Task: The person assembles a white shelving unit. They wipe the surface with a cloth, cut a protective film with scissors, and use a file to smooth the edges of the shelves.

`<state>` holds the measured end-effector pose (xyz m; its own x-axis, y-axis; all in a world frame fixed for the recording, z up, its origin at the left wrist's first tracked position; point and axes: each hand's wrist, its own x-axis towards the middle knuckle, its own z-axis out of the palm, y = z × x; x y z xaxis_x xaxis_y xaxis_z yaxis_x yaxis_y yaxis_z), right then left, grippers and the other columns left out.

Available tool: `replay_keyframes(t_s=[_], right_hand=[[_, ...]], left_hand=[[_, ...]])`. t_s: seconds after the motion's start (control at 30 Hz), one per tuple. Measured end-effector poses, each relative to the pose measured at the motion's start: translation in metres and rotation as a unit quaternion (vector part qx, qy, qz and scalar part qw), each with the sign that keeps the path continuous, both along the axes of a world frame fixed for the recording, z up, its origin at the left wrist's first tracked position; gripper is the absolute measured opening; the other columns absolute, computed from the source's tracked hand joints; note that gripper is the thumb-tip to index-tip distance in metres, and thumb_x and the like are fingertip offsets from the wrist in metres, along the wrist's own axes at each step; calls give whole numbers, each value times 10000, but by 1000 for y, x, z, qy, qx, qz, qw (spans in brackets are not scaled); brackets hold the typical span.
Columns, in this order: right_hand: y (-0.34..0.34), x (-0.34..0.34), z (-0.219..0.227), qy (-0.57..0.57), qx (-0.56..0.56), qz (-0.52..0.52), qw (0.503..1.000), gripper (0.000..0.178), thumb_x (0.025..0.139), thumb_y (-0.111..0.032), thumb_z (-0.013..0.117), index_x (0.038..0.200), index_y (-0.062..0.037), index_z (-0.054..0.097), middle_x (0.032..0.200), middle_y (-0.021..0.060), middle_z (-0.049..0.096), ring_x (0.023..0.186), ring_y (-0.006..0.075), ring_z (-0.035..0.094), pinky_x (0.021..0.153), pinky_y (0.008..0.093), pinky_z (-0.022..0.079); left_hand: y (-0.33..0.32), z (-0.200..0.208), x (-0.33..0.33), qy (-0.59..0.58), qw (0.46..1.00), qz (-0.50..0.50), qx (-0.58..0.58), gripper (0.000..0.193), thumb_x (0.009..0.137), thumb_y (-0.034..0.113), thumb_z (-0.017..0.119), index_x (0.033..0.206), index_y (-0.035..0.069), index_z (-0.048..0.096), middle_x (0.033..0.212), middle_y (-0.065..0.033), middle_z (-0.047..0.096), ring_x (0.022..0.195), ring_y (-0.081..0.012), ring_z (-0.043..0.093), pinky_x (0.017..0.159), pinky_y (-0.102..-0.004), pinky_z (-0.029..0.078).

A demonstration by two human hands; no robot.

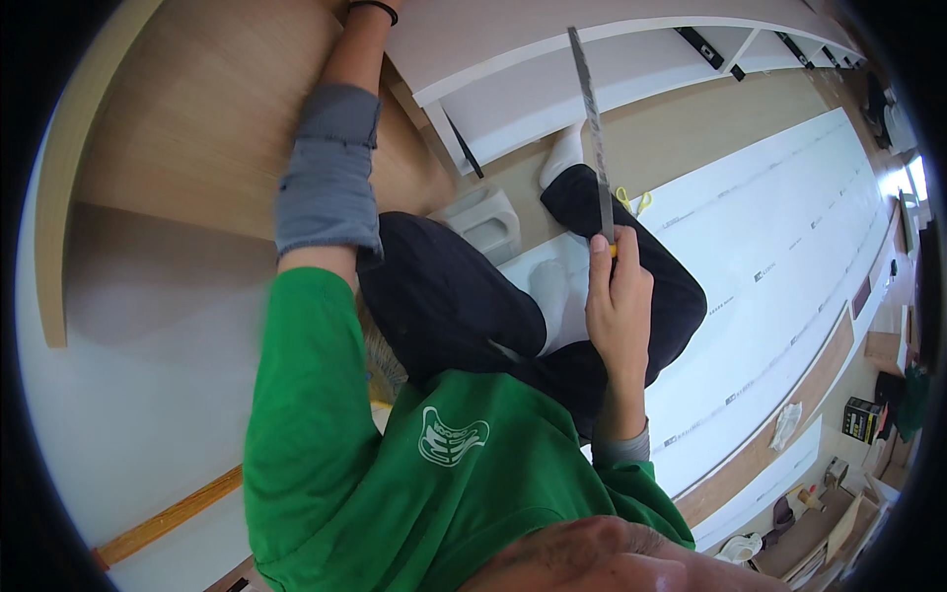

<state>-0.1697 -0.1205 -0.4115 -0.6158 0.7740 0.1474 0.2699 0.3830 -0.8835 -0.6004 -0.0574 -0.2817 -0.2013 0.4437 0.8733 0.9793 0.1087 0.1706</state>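
Note:
My right hand (621, 306) is closed round the yellow handle of a long, narrow metal tool (595, 128), which looks like a flat file. Its grey blade points up and away, standing in front of the white cabinet (513, 61). My left arm (330, 178), in a grey sleeve cover, stretches up past the wood-coloured panel (207, 128). The left hand lies beyond the top edge, with only the wrist and its black band in sight. Yellow-handled scissors (634, 201) lie beside my bent leg.
I sit on the floor with my legs folded. A pale plastic piece with an opening (483, 222) stands by my knee. A large white printed sheet (779, 247) stretches off to the right. Boxes, including a black one (862, 419), and other items lie at the far right.

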Motion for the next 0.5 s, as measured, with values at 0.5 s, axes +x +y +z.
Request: replay_keyframes(t_s=[0.5], right_hand=[[-30,-74,13,-32,192,96,976,193,1028,-207,601,1093,-28,572,729,173,680,587,404,649,495,476,490]], left_hand=[[-54,-26,66,-88,983,-97,-126,457,1066,356,472,1364,25,575,1320,-208,651,1259,-342,613,1045,-402,473]])
